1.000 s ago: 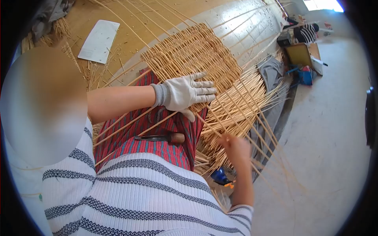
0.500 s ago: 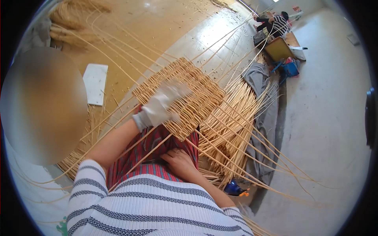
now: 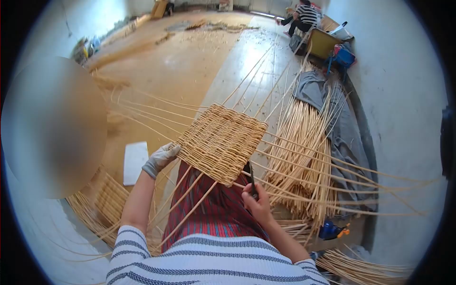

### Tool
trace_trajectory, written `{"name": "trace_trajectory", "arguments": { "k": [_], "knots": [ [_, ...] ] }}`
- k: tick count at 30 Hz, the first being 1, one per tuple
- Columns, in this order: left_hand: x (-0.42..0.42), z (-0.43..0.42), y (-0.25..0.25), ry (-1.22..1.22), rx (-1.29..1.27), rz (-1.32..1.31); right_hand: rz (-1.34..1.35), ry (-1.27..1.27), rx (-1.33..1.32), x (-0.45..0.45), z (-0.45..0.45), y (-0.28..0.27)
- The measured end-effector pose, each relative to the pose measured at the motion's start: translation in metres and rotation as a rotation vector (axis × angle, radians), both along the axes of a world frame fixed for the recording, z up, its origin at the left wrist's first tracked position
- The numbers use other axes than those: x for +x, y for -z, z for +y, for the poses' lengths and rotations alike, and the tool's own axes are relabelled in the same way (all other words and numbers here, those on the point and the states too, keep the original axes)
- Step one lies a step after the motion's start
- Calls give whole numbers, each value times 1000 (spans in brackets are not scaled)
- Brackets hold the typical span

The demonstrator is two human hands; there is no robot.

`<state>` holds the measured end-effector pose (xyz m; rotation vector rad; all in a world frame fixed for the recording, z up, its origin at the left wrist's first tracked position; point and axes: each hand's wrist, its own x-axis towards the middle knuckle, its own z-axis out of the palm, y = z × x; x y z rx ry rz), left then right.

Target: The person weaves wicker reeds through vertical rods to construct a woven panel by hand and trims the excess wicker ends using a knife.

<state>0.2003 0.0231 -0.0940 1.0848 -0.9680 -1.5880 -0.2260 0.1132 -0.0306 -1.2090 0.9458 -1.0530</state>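
A square woven wicker panel (image 3: 221, 140) lies above my lap, with long loose canes sticking out on all sides. My left hand (image 3: 162, 157), in a pale grey glove, is closed on the panel's left corner. Bare, my right hand (image 3: 258, 202) is wrapped round a slim black-handled tool (image 3: 252, 183) beside the panel's near right corner. The upper end of this tool lies close to the panel's edge, and its exact kind cannot be made out. A red striped cloth (image 3: 213, 209) covers my lap under the panel.
A large bundle of canes (image 3: 301, 147) lies to the right on grey cloth (image 3: 349, 147). Near it is a blue object with an orange tip (image 3: 331, 230). A white board (image 3: 136, 163) and another woven piece (image 3: 111, 197) are at left. Another person (image 3: 304, 18) sits at the back.
My left hand has moved from the panel's middle to its left corner. My right hand has come up from my lap holding the black tool. The view has tilted up.
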Motion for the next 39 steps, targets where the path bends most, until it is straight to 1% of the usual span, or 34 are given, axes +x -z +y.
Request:
{"name": "trace_trajectory", "arguments": {
  "k": [1, 3, 4, 5, 6, 7, 8, 9, 10, 11, 13, 14, 15, 16, 17, 19, 21, 23, 24, 25, 26, 27, 29, 30, 31, 32, 33, 34, 35, 36, 37, 38, 39],
  "knots": [
    [4, -14, -19, 11, -20, -35, -23, -33, 60, -2, -18, 4],
    [2, -53, -65, -73, -111, -161, -152, -68, 89, -9, -84, 9],
    [-4, -68, -101, -159, -115, -387, -169, -71, 66, -3, -112, 17],
    [-10, -77, -138, -168, -142, -400, -221, 18, -113, 11, -137, 25],
    [-17, -86, -175, -177, -161, -511, -276, 101, -293, 23, -155, 24],
    [-20, -95, -205, -196, -180, -621, -294, 83, -326, 34, -160, 20],
    [-18, -106, -226, -227, -210, -631, -128, 177, -440, 45, -157, 17],
    [-12, -114, -243, -245, -208, -726, 34, 272, -555, 52, -153, 19],
    [-5, -118, -261, -267, -198, -820, 176, 249, -741, 53, -147, 21],
    [1, -118, -277, -313, -219, -826, 318, 228, -928, 51, -139, 26],
    [11, -113, -307, -431, -258, -921, 586, -8, -1120, 36, -134, 25],
    [16, -108, -321, -483, -272, -919, 576, 27, -1058, 36, -132, 27],
    [20, -103, -332, -530, -323, -974, 568, 59, -990, 35, -130, 31],
    [22, -100, -340, -572, -371, -1030, 615, 70, -944, 31, -131, 38],
    [19, -99, -343, -610, -380, -1029, 662, 86, -895, 20, -135, 50],
    [17, -95, -351, -578, -409, -1036, 692, 104, -977, 2, -144, 71],
    [9, -86, -365, -607, -424, -1019, 725, 143, -1051, -10, -147, 76],
    [-7, -82, -366, -619, -458, -1007, 955, 54, -741, -25, -143, 84],
    [-14, -82, -364, -669, -533, -1012, 951, 65, -758, -31, -145, 88],
    [-17, -82, -359, -716, -604, -1012, 1082, -33, -732, -38, -146, 92],
    [-10, -91, -357, -691, -712, -919, 1216, -134, -695, -43, -147, 91],
    [-15, -93, -355, -695, -718, -906, 1227, -128, -702, -49, -154, 102],
    [-24, -95, -354, -861, -723, -1074, 1315, -186, -869, -64, -179, 126],
    [7, -121, -345, -855, -809, -1000, 1331, -188, -882, -72, -195, 133],
    [13, -125, -346, -874, -814, -986, 1339, -62, -930, -84, -215, 137],
    [15, -127, -346, -886, -828, -1039, 1342, 61, -981, -101, -236, 139],
    [15, -127, -349, -899, -833, -1095, 1373, 187, -993, -126, -257, 131],
    [15, -122, -351, -860, -807, -1109, 1397, 308, -1001, -152, -278, 122],
    [13, -115, -350, -879, -792, -1107, 1415, 433, -947, -181, -301, 122],
    [10, -106, -347, -920, -759, -1186, 1428, 561, -885, -208, -320, 129],
    [15, -95, -346, -957, -726, -1260, 1435, 549, -895, -231, -324, 129],
    [37, -100, -335, -907, -783, -1217, 1462, 513, -819, -258, -329, 126],
    [34, -95, -331, -917, -769, -1202, 1492, 480, -743, -278, -334, 113]
  ]
}}
